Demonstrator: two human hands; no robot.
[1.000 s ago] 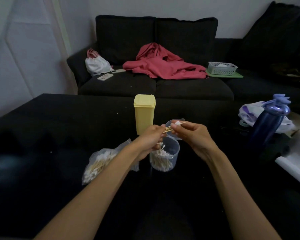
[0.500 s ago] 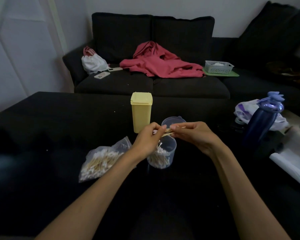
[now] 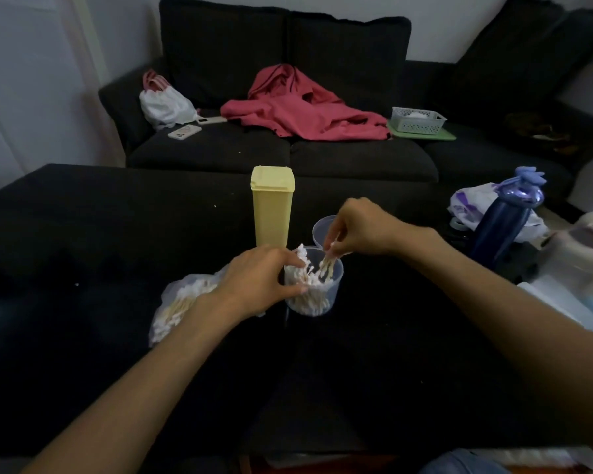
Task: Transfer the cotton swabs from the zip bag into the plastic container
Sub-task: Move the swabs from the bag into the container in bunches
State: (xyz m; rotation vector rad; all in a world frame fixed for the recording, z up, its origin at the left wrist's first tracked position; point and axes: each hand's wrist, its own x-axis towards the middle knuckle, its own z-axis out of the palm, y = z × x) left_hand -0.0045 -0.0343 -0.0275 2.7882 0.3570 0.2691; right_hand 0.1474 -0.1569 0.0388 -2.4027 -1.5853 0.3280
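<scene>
While gripping the plastic container (image 3: 314, 295), left hand (image 3: 257, 282); no legible writing.

yellow box (image 3: 273, 206), red cloth (image 3: 302, 111), black sofa (image 3: 213, 155)

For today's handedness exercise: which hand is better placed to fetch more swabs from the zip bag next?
Left: the left hand lies right beside the zip bag, while the right hand pinches swabs over the plastic container.
</scene>
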